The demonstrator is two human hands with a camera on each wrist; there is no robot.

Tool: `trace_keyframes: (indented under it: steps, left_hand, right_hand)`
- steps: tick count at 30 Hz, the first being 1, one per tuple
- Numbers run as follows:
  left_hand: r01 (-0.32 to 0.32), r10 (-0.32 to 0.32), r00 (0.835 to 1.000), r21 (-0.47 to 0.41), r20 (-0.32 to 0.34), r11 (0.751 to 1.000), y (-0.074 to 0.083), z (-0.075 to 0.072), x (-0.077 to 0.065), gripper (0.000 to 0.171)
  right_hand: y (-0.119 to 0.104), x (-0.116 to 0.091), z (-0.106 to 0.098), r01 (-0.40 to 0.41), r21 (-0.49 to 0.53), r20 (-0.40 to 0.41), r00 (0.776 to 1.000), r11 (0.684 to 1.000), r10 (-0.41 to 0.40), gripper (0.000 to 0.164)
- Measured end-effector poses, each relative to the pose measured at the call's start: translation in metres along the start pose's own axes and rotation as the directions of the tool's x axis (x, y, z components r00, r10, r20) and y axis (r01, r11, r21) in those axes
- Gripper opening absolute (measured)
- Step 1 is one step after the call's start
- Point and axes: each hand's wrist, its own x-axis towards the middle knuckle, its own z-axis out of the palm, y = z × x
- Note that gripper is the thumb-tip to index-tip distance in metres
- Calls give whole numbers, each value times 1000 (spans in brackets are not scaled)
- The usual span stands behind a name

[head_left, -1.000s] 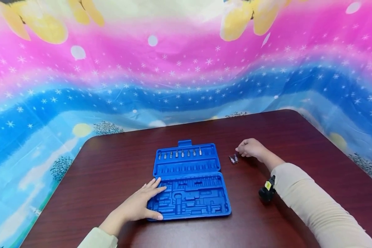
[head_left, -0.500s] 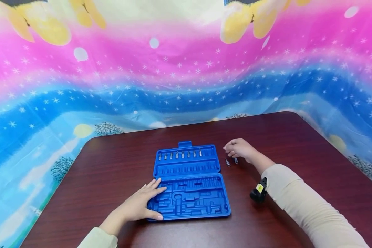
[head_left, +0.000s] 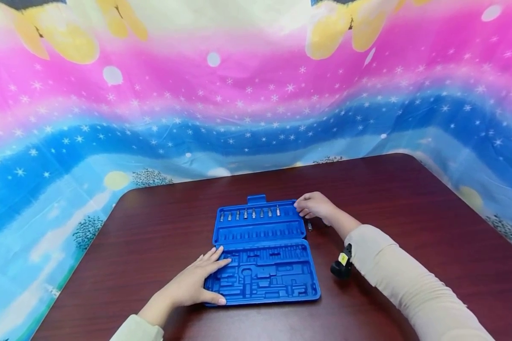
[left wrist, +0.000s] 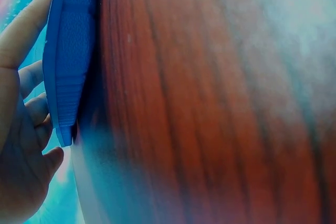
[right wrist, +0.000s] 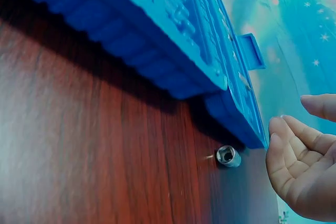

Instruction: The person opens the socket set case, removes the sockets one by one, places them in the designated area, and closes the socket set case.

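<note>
An open blue tool case [head_left: 281, 279] lies on the table, its moulded slots facing up. A row of small metal bit sockets [head_left: 253, 214] stands in the far half. My left hand [head_left: 189, 282] rests spread on the case's left edge, thumb at the near left corner; the left wrist view shows the case side [left wrist: 71, 51] beside its fingers. My right hand [head_left: 317, 208] has its fingertips at the far half's right rim, fingers bent; I cannot tell whether they hold a bit socket. Below it, a loose bit socket [head_left: 309, 226] lies on the table, its hollow end [right wrist: 227, 156] facing the right wrist camera.
The dark red wooden table [head_left: 392, 189] has a rounded far edge. A patterned cloth [head_left: 256, 94] hangs behind it. A latch tab [head_left: 256, 199] sticks out from the case's far side. A black wrist camera [head_left: 341, 265] hangs under the right sleeve.
My right hand has moved left from beside the loose bit sockets to the case's right rim. The nearer loose bit socket has shifted left. My left hand has stayed on the case.
</note>
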Motion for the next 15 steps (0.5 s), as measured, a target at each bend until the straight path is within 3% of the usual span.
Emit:
trace_keyframes:
  steps: [15]
  left_hand:
    - [11,-11,1000,-13,6,1000,0,-1,0,83]
  right_hand:
    - [-15,21,26,-12,-47,36,999,999,14,26]
